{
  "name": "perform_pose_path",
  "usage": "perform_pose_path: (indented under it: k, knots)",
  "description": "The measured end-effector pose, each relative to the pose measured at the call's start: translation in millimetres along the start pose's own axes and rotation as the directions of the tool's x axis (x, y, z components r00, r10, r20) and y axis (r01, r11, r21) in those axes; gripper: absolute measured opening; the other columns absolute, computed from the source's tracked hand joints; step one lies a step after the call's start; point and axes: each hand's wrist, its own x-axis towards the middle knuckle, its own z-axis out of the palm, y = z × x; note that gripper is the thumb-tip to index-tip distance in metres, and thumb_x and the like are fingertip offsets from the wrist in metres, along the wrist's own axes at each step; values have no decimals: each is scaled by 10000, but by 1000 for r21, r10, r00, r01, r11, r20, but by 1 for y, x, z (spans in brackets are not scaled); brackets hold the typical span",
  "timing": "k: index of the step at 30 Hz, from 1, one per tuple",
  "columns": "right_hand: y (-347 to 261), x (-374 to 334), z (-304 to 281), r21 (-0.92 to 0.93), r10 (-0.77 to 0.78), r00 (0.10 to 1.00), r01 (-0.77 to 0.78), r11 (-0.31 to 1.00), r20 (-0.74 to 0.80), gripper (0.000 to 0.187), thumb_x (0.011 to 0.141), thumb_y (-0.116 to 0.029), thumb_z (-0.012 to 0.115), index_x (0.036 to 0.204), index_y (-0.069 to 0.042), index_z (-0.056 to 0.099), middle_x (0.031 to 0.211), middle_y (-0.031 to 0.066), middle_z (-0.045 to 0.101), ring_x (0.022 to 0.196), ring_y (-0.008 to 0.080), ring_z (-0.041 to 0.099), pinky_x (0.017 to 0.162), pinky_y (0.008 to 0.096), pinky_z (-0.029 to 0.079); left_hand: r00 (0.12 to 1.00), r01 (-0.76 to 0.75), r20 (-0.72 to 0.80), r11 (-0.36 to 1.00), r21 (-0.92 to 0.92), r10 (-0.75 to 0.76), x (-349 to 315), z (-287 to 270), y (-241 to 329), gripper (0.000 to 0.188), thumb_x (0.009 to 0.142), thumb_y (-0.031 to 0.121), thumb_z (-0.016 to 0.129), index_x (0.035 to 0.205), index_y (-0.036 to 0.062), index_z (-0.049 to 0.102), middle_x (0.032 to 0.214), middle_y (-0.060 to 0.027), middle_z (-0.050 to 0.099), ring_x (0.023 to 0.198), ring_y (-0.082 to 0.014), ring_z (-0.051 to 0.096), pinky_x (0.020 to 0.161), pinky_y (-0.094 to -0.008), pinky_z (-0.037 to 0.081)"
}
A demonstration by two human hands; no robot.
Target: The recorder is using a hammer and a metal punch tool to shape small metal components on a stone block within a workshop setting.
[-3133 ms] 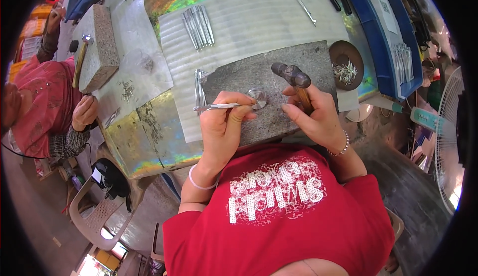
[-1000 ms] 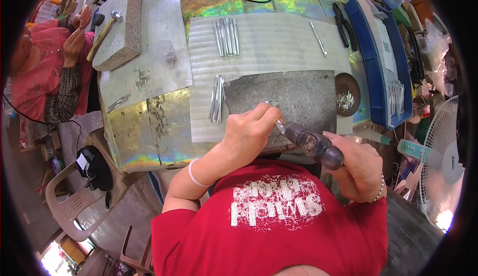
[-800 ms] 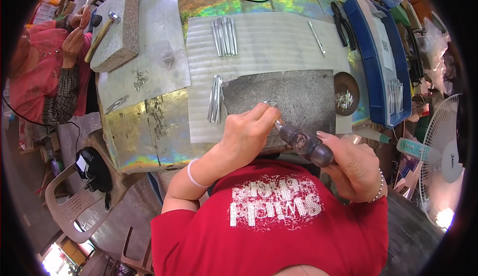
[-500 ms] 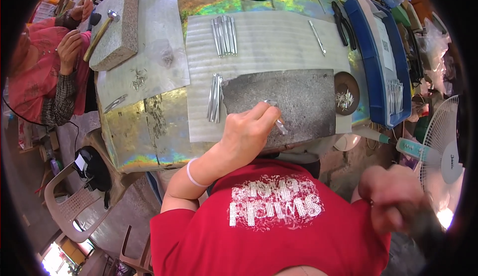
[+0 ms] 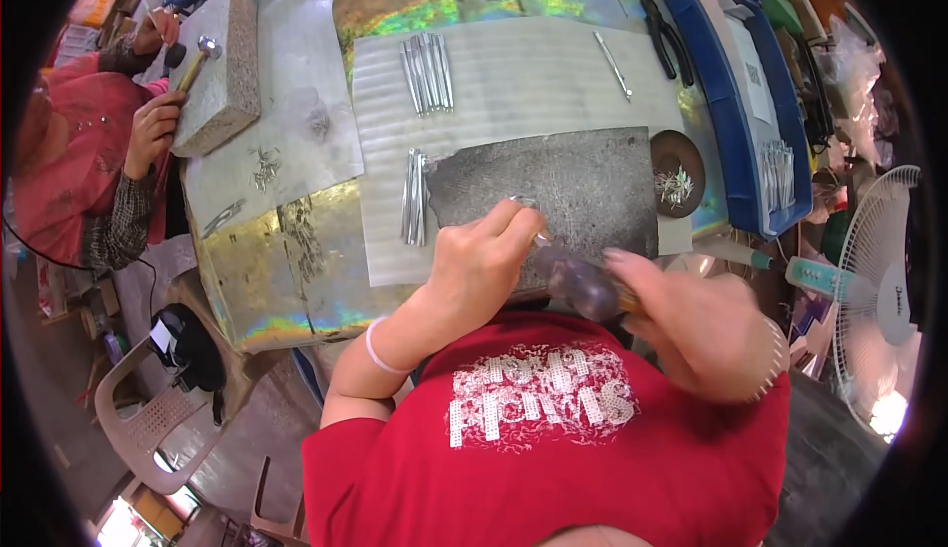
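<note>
1. I see a thin silvery metal rod [image 5: 528, 213] lying on the dark grey work slab [image 5: 573, 177], near the slab's front edge and just ahead of my chest.
2. My left hand [image 5: 479, 266] pinches that rod between thumb and fingertips, knuckles up, holding it down against the slab.
3. My right hand [image 5: 706, 325] is blurred; it is curled around a handle and holds a hammer [image 5: 583, 288], whose dark rounded head sits just right of the left hand, close above the rod's near end. I cannot tell whether the head touches the rod.
4. Along the slab's left edge lies a small bundle of metal rods [image 5: 413, 196], set lengthwise on the ribbed grey mat [image 5: 513, 83] that underlies the slab.
5. Farther up the mat, a second, larger row of rods [image 5: 428, 73] lies well apart from my hands, and a single thin tool [image 5: 613, 65] lies to the right of it.
6. A round dark dish [image 5: 678, 167] with small metal bits sits just beside the slab's right edge.
7. A blue tray [image 5: 736, 103] runs along the right side of the shiny iridescent table [image 5: 286, 280].
8. On the left, another person in pink holds a small hammer [image 5: 193, 58] over a thick stone block [image 5: 222, 58].
9. A white fan [image 5: 884, 290] stands at the far right.
</note>
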Motion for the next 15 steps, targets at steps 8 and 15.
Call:
perform_pose_path:
  k: [8,15]
  knots:
    - [23,-11,39,308,366,884,-276,910,-292,367,757,32,602,1122,31,564,884,164,635,752,233,635,680,299,475,871,399,255,302,-866,-421,1,-29,6,64,876,69,577,875,5,570,838,-109,642,648,-177,646,549,-245,522]
    - [75,-12,108,94,354,904,-341,935,-241,489,771,-4,599,1241,-56,476,868,131,535,694,320,564,585,394,453,874,278,311,-143,-950,-372,3,-35,-4,196,946,163,488,942,-23,549,898,-150,633,642,-148,645,560,-221,542]
